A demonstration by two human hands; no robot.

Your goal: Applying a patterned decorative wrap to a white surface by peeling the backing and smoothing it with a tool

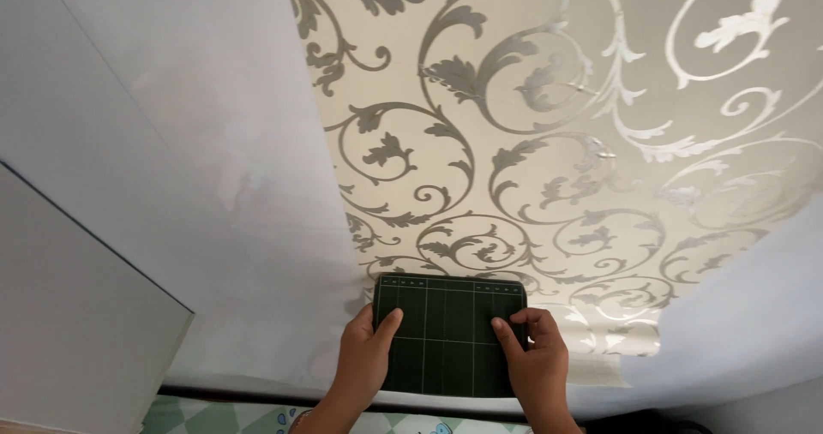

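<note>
Left hand point(364, 361) and right hand point(536, 365) grip dark green gridded board point(446, 335) between them, fingers curled over side edges, pressing it flat on patterned wallpaper point(531, 143), likely smoothing sheet against white wall point(171, 143).

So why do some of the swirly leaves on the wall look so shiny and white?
In the head view, light glares off the silvery swirls of the patterned wallpaper, brightest toward the upper right, where they wash out to white; the plain wall looks soft and evenly lit; the dark gridded board and both hands, left hand and right hand, are sharp, with little shadow.
</note>
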